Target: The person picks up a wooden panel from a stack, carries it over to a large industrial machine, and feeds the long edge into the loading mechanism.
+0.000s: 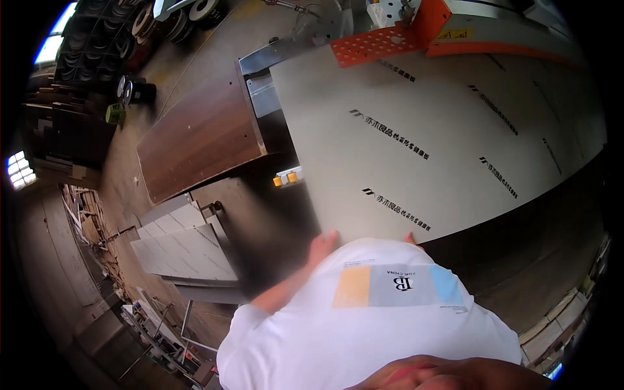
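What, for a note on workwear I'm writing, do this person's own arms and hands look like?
The left hand is gloveless, and the left forearm is bare, with no watch or band visible, below a loose, plain white short sleeve. Of the right hand only a bare bit shows; the shirt hides the rest.

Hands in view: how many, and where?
2. The left hand is at the grey panel's near left corner; the right hand is farther right along the near edge, mostly hidden by the white shirt.
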`<action>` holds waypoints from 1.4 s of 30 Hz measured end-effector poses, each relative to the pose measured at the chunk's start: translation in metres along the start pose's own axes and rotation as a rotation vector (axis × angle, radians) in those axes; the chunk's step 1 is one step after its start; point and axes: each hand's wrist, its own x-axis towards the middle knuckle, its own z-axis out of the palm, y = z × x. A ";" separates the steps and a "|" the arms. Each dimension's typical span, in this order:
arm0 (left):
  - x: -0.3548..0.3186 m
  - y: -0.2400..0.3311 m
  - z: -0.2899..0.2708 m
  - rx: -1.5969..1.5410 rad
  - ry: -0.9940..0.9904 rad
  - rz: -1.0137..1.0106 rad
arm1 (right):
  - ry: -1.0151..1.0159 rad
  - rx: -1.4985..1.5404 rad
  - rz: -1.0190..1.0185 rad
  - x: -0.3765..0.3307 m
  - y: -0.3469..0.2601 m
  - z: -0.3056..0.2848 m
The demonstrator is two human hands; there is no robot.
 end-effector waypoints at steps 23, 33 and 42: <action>0.022 0.014 0.016 -0.026 -0.162 0.099 | 0.078 0.156 -0.112 0.010 -0.028 0.005; 0.035 0.002 0.018 0.058 -0.118 0.191 | 0.103 0.073 -0.334 0.030 -0.019 -0.004; 0.050 -0.012 0.014 0.231 -0.056 0.161 | 0.370 -0.149 -0.390 0.014 -0.016 0.010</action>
